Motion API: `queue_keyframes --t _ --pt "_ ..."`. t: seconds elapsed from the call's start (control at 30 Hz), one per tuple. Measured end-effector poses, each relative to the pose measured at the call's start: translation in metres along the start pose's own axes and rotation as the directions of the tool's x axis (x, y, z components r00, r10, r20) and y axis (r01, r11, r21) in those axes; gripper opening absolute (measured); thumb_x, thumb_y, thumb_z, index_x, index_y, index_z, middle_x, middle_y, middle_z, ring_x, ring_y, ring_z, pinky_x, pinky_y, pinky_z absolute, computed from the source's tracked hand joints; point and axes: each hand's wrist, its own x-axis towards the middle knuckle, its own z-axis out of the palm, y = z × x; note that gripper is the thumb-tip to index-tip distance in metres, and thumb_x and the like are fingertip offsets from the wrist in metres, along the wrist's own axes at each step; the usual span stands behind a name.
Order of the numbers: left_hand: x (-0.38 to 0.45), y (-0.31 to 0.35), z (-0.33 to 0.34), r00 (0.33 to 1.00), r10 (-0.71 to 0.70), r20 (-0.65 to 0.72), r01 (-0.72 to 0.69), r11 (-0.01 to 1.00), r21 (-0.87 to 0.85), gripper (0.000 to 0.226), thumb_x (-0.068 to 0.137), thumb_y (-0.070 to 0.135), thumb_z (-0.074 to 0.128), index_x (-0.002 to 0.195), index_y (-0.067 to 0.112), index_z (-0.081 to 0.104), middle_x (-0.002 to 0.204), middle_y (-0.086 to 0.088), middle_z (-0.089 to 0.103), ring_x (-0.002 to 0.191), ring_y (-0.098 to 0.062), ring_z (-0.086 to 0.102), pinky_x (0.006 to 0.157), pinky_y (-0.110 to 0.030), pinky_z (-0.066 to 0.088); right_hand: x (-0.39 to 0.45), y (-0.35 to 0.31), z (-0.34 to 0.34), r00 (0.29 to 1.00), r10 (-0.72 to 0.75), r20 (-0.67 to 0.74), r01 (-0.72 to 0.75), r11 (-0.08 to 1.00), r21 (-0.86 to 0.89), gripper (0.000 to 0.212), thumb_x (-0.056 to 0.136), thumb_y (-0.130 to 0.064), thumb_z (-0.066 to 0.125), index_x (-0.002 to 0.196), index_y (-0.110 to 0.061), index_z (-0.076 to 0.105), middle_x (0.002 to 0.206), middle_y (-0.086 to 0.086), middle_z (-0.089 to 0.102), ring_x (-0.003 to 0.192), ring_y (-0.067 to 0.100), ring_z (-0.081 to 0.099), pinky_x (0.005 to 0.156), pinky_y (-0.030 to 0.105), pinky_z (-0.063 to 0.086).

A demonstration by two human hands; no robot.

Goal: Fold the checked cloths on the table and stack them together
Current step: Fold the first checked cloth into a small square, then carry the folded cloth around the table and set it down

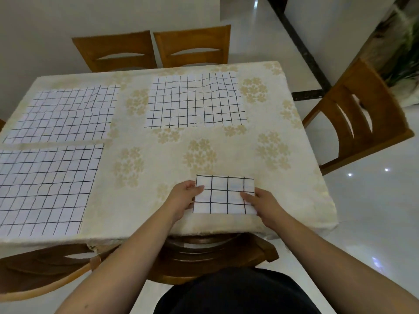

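Three checked cloths (pixel 195 100) lie flat beyond and left of your hands; the folded checked cloth (pixel 224 194) sits between them near the bench (pixel 294 200) edge. Your left hand (pixel 181 198) and right hand (pixel 264 201) pinch its sides. Drag it nearer and it may slip off; open room lies ahead.

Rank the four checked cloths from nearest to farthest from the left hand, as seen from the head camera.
From the left hand:
1. folded cloth, held at the near edge, touching it.
2. near-left cloth, flat on the left.
3. far-right cloth, flat, across the table.
4. far-left cloth, flat, far left corner.
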Motion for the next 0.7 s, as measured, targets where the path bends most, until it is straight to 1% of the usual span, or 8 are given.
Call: queue_keyframes --t 0.07,0.17,0.27,0.37,0.5,0.57,0.63,0.7 --pt "0.003 0.003 -0.002 1.000 -0.004 0.028 0.004 1.000 0.001 0.022 0.088 0.026 0.069 0.103 0.011 0.067 0.093 -0.008 0.071 0.079 -0.018 0.066 0.066 -0.029 0.054 -0.006 0.002 -0.001 0.999 -0.035 -0.041 0.035 0.999 -0.014 0.017 0.090 -0.019 0.067 0.106 -0.015 0.070 0.105 0.006 0.073 0.095 0.025 0.070 0.090 0.047 0.055" --pt "0.002 0.009 -0.002 0.996 0.016 0.092 -0.018 1.000 0.023 0.012 0.090 0.023 0.066 0.095 0.012 0.067 0.078 -0.003 0.068 0.068 -0.013 0.065 0.061 -0.026 0.053 -0.016 0.002 -0.005 0.993 -0.071 -0.094 0.068 0.997 -0.042 0.013 0.089 -0.023 0.068 0.101 -0.020 0.071 0.105 0.003 0.073 0.096 0.022 0.069 0.091 0.045 0.054" --pt "0.002 0.012 0.001 0.990 0.026 0.140 -0.035 0.998 0.061 0.010 0.089 0.020 0.067 0.092 0.011 0.064 0.067 0.001 0.063 0.059 -0.009 0.062 0.059 -0.025 0.053 -0.024 0.009 -0.010 0.985 -0.065 -0.162 0.062 0.998 -0.024 0.031 0.088 -0.027 0.068 0.114 -0.010 0.067 0.112 0.007 0.070 0.100 0.023 0.068 0.093 0.044 0.053" --pt "0.003 0.011 0.010 0.982 0.001 0.189 -0.020 0.995 0.101 0.012 0.088 0.019 0.070 0.091 0.010 0.063 0.074 -0.003 0.066 0.063 -0.012 0.064 0.061 -0.026 0.055 -0.037 0.017 -0.016 0.974 -0.056 -0.217 0.069 0.996 0.054 0.022 0.093 -0.023 0.062 0.104 -0.006 0.070 0.099 0.011 0.074 0.089 0.025 0.072 0.081 0.038 0.057" --pt "0.003 0.012 0.033 0.962 -0.026 0.273 -0.019 0.987 0.161 0.017 0.087 0.022 0.071 0.094 0.010 0.062 0.084 -0.006 0.067 0.071 -0.015 0.065 0.062 -0.025 0.055 -0.052 0.033 -0.032 0.941 -0.018 -0.338 0.057 0.993 0.106 0.024 0.094 -0.022 0.061 0.097 0.000 0.069 0.093 0.016 0.073 0.079 0.022 0.070 0.062 0.026 0.053" --pt "0.000 0.015 0.048 0.952 -0.029 0.306 -0.030 0.982 0.186 0.016 0.087 0.021 0.071 0.093 0.009 0.063 0.084 -0.007 0.068 0.071 -0.016 0.066 0.062 -0.026 0.056 -0.058 0.042 -0.046 0.911 0.000 -0.412 0.052 0.992 0.114 0.036 0.089 -0.026 0.067 0.094 0.009 0.064 0.090 0.023 0.070 0.073 0.023 0.065 0.061 0.026 0.049" --pt "-0.004 0.018 0.067 0.943 -0.036 0.330 -0.036 0.978 0.208 0.016 0.087 0.019 0.071 0.094 0.007 0.063 0.083 -0.009 0.068 0.068 -0.018 0.066 0.060 -0.027 0.057 -0.070 0.048 -0.060 0.885 -0.004 -0.465 0.064 0.992 0.112 0.048 0.083 -0.034 0.072 0.090 0.011 0.058 0.078 0.023 0.062 0.066 0.022 0.056 0.057 0.025 0.041" --pt "-0.009 0.021 0.088 0.934 -0.036 0.357 -0.061 0.964 0.257 0.016 0.087 0.018 0.070 0.094 0.006 0.063 0.081 -0.010 0.067 0.064 -0.018 0.064 0.058 -0.027 0.058 -0.079 0.054 -0.077 0.867 0.017 -0.499 0.070 0.985 0.156 0.052 0.074 -0.039 0.077 0.085 0.009 0.060 0.076 0.024 0.058 0.069 0.022 0.056 0.062 0.032 0.044"
